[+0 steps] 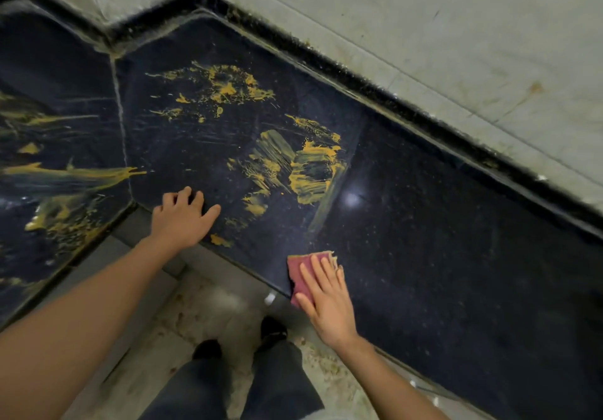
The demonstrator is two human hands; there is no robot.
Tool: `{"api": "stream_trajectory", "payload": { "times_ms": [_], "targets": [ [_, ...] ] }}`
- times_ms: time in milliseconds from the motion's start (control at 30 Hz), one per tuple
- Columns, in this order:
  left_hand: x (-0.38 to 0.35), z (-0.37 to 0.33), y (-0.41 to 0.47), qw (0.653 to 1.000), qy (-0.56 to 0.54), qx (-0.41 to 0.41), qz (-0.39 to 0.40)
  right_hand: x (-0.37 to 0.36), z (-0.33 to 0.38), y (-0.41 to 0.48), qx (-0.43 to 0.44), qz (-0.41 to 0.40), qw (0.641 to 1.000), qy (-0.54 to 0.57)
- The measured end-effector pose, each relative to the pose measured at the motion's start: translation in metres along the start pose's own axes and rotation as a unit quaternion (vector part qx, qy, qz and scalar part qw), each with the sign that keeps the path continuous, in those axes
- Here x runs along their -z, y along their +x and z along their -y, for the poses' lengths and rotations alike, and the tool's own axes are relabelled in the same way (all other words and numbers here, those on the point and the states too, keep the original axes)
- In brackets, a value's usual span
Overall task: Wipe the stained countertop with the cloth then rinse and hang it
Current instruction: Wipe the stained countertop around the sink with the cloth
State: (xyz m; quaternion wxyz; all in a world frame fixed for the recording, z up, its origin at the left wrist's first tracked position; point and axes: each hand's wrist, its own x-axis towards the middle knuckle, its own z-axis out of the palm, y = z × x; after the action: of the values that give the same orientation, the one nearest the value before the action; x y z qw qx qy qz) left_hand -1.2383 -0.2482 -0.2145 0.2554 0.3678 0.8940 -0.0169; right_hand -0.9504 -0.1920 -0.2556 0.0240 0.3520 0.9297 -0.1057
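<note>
Head view, only view.

- Bench (456, 256): dark speckled stone, L-shaped, with a seam between the two slabs at about 10 o'clock in frame. The back edge runs from 11 o'clock down to 3 o'clock against a pale tiled wall (424, 28).
- Yellow stain (306, 171): a thick smeared patch near frame centre. A thinner spatter (225, 87) lies toward 11 o'clock of it. Long streaks (65, 175) cover the slab at 9 o'clock.
- Cloth (296, 269): reddish pink and folded, with a paler layered edge at its far corner. It lies flat on the bench at the front edge, at 6 o'clock of the thick stain and well apart from it. The visible part has its long axis about 6 to 12 o'clock, far end toward the stain; the rest is hidden under the palm.
- Right grip (326, 302): a bare hand, palm down on the cloth. Fingers are straight, slightly spread and point to about 11 o'clock. It presses the cloth flat rather than closing around it.
- Left grip (181, 220): a bare hand at 10 o'clock of the cloth, resting on the bench near the inner corner. Fingers are loosely bent, tips on the stone, thumb out toward 2 o'clock. It holds nothing.
- Floor (202, 315): pale and speckled at 6 o'clock, with dark shoes (274, 328) and dark trouser legs (254, 387).
</note>
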Motion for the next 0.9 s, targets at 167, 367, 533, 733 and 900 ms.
{"api": "stream_trajectory", "payload": {
  "times_ms": [167, 367, 533, 733, 900],
  "targets": [
    [0.000, 0.005, 0.000, 0.999, 0.021, -0.024, 0.004, -0.016, 0.018, -0.019, 0.020, -0.064, 0.998, 0.011],
    [0.004, 0.007, 0.001, 0.998, 0.037, -0.048, -0.003, -0.012, 0.035, -0.025, 0.025, -0.116, 0.993, -0.004],
    [0.001, 0.006, 0.006, 0.995, 0.074, -0.056, -0.026, 0.019, 0.046, -0.022, -0.150, -0.005, 0.931, 0.333],
    [-0.006, 0.005, 0.009, 0.994, 0.050, -0.041, -0.091, 0.070, -0.012, 0.044, -0.395, -0.185, 0.720, 0.540],
    [-0.015, 0.002, 0.005, 0.992, 0.031, -0.021, -0.121, 0.100, -0.087, 0.114, -0.364, -0.354, 0.794, 0.334]
  ]
}}
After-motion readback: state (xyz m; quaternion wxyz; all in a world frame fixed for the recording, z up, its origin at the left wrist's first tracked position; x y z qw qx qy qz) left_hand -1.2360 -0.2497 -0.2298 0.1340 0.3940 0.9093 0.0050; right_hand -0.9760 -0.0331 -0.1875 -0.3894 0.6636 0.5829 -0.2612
